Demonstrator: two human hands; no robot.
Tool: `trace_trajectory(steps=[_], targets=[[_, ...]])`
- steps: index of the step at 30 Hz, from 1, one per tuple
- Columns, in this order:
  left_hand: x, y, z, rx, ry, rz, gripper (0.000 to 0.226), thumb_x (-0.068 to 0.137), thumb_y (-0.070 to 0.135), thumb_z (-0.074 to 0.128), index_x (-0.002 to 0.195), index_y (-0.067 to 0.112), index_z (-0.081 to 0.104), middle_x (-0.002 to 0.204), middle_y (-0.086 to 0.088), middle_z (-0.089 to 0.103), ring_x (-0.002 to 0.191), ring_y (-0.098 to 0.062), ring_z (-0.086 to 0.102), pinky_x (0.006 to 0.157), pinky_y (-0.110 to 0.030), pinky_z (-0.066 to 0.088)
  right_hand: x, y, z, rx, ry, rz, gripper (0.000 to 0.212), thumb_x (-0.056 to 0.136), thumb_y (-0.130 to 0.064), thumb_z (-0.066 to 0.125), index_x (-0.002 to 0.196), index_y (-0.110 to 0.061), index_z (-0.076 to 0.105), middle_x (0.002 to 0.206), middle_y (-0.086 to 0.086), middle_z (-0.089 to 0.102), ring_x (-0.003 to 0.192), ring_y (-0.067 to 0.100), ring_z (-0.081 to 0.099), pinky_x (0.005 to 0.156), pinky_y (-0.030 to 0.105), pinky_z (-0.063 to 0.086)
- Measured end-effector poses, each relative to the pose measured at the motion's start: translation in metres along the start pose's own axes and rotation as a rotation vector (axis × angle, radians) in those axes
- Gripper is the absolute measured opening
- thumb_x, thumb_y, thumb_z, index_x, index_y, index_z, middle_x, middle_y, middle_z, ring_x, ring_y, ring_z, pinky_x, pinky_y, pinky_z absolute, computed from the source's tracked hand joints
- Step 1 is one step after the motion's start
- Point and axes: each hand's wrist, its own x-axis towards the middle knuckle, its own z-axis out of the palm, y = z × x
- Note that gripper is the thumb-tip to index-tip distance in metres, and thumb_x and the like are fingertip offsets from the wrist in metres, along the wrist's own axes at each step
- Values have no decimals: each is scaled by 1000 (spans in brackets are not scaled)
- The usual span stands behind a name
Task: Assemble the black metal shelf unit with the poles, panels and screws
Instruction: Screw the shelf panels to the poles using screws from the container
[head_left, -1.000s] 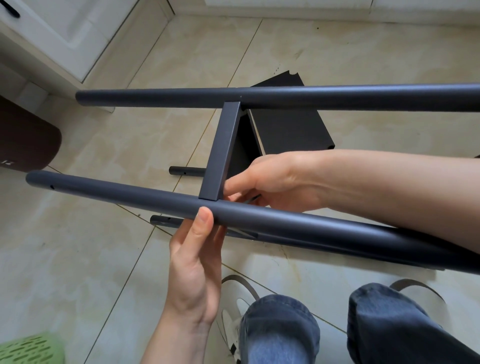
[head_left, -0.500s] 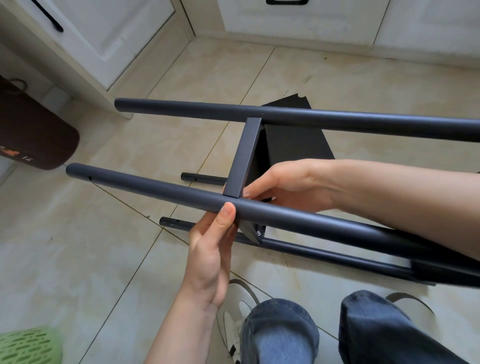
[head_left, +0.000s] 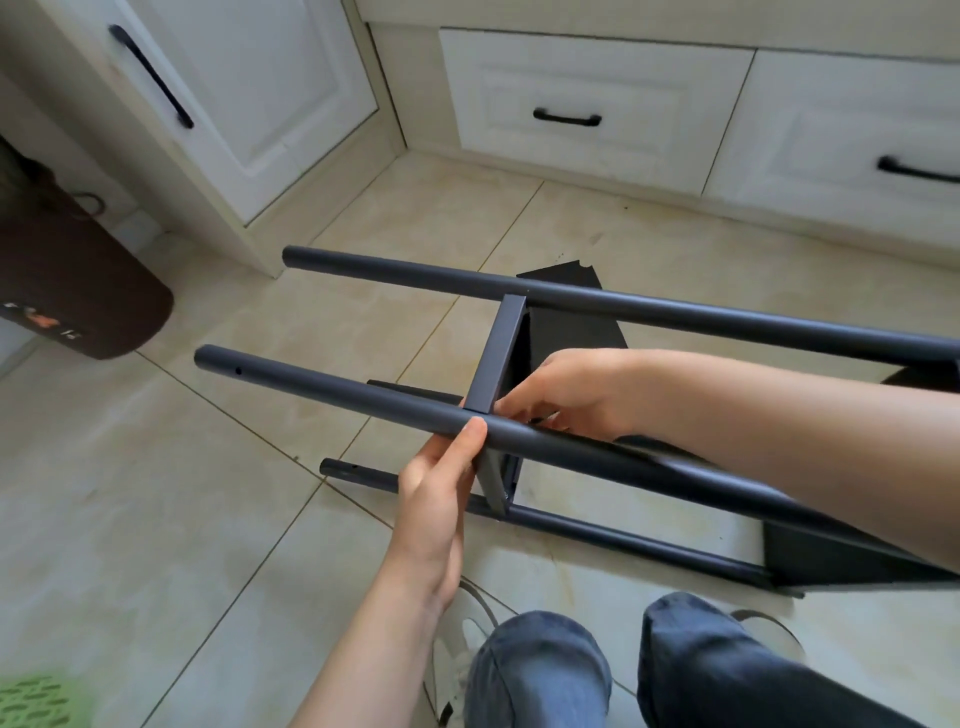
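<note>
Shelf unit above beige tiled floor

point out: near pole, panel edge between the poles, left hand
near pole (head_left: 332, 392), head view, bare shaft left of the joint.
panel edge (head_left: 497, 353), head view, middle of the strip spanning the two upper poles.
left hand (head_left: 436, 499), head view, back of the hand; thumb lies on the near pole.
</note>
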Motion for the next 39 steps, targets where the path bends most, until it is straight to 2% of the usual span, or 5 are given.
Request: trace_trajectory(steps=[6, 17, 23, 28, 39], targets=[[-4, -1, 15, 19, 143, -32, 5, 94, 23, 67, 97, 21, 70, 93, 8, 73, 107, -12, 64, 114, -41, 39, -40, -1, -26, -109, 175, -234, 15, 92, -19, 68, 102, -10, 74, 93, 5, 75, 81, 15, 65, 77, 26, 58], [-8, 1, 41, 23, 212, -66, 38, 82, 34, 80, 113, 27, 58, 110, 9, 67, 102, 0, 57, 97, -30, 34, -45, -13, -73, -607, 686, -489, 22, 97, -24, 55, 116, -18, 66, 104, -1, 65, 100, 20, 60, 82, 26, 43], [-4, 1, 46, 34, 212, -76, 37, 86, 30, 77, 114, 23, 53, 106, 7, 64, 96, 1, 55, 91, -28, 35, -21, -9, -75, -713, 614, -432, 31, 101, -28, 51, 129, -17, 59, 122, 4, 64, 112, 24, 58, 91, 28, 43], [-3, -1, 45, 40, 209, -70, 31, 88, 23, 75, 113, 23, 56, 99, 9, 68, 73, 13, 64, 67, -11, 40, -15, -12, -75, -748, 610, -440, 28, 99, -32, 56, 124, -21, 62, 112, 2, 62, 109, 25, 57, 97, 39, 47], [-22, 19, 47, 129, 66, 41, 61, 86, 29, 77, 139, 22, 47, 124, -1, 64, 117, -12, 57, 97, -28, 35, -59, -15, -85, -780, 748, -409, 29, 96, -35, 60, 124, -27, 59, 124, 1, 61, 112, 28, 54, 101, 50, 41]])
